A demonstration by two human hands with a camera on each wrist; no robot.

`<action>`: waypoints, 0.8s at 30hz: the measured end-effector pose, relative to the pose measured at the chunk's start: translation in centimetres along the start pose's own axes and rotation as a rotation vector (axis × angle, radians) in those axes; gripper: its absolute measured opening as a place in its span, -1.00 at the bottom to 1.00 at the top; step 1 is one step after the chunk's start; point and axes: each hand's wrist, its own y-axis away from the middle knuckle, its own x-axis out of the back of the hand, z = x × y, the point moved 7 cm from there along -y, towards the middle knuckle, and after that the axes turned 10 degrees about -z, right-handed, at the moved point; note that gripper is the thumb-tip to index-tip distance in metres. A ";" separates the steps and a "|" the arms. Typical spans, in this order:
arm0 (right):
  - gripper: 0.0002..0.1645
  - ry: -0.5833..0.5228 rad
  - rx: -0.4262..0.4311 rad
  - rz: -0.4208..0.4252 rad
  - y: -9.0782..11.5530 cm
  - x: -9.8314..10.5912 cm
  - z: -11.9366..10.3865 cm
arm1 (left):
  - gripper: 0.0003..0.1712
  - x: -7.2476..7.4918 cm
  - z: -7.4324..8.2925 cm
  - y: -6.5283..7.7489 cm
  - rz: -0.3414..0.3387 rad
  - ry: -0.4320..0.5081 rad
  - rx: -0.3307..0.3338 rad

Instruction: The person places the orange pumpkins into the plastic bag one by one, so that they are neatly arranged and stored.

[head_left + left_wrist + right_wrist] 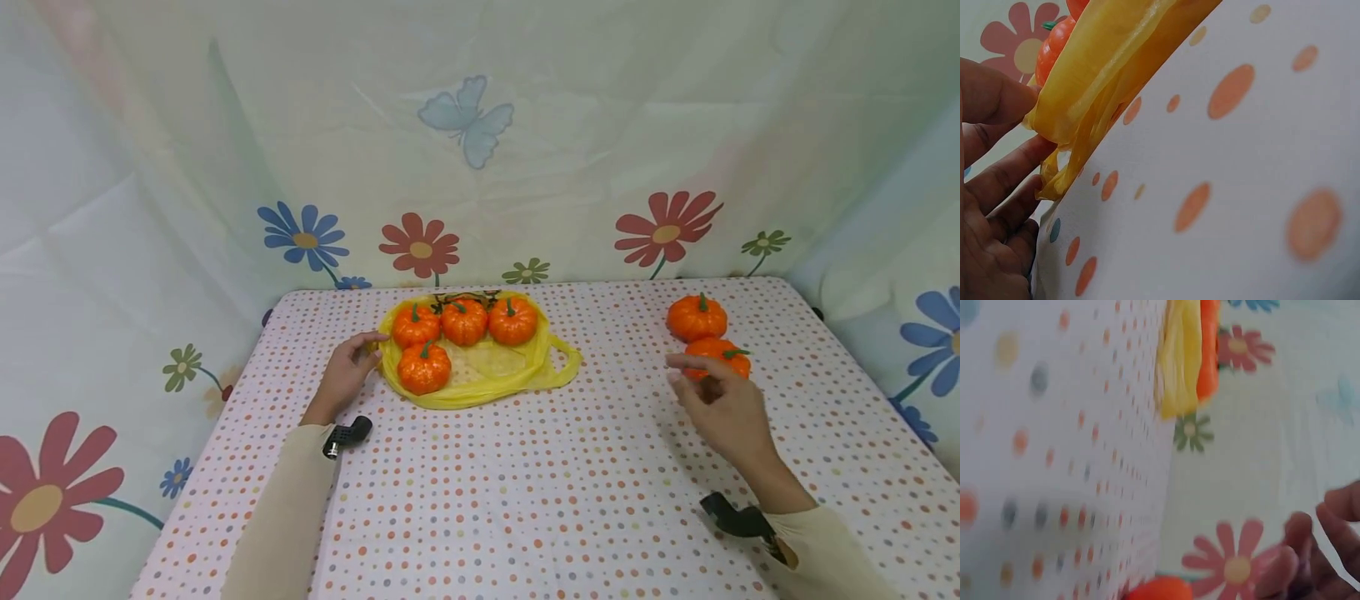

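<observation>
A yellow plastic bag (pixel 480 392) lies spread on the table with its mouth facing up. Inside are several small orange pumpkins (pixel 465 322) with green stems, grouped toward its left and back. My left hand (pixel 351 371) holds the bag's left edge between thumb and fingers; the left wrist view shows the yellow film (pixel 1085 87) at the fingertips. On the right side of the table, two more pumpkins (pixel 697 317) sit one behind the other. My right hand (pixel 723 412) hovers at the nearer one, partly covering it, fingers loosely bent and holding nothing.
A white dotted cloth (pixel 510 500) covers the table. Behind it hangs a flowered curtain (pixel 570 167), with more fabric along both sides. The bag's handle loop (pixel 570 364) extends to the right.
</observation>
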 end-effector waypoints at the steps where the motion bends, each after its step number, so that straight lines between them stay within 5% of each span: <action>1: -0.70 -0.029 -0.030 0.068 0.3 1.1 0.9 | -0.68 0.0 0.0 0.0 0.002 -0.002 0.001; 6: -0.81 -0.328 -0.212 0.332 1.3 4.0 5.6 | -0.68 0.3 -0.2 0.0 0.012 -0.005 0.014; 12: -0.78 -0.695 -0.379 0.452 1.8 3.5 9.9 | -0.67 0.2 -0.4 0.0 0.005 -0.004 0.027; 15: -0.50 -0.764 -0.423 0.368 1.5 2.8 11.1 | -0.68 0.1 -0.2 0.0 0.001 -0.006 0.020; 19: -0.09 -0.810 -0.451 0.132 0.8 1.4 12.4 | -0.67 0.0 0.1 0.0 -0.003 -0.015 0.009; 24: 0.07 -0.818 -0.420 -0.072 -0.2 0.1 13.2 | -0.67 -0.1 0.2 0.0 -0.009 0.013 -0.022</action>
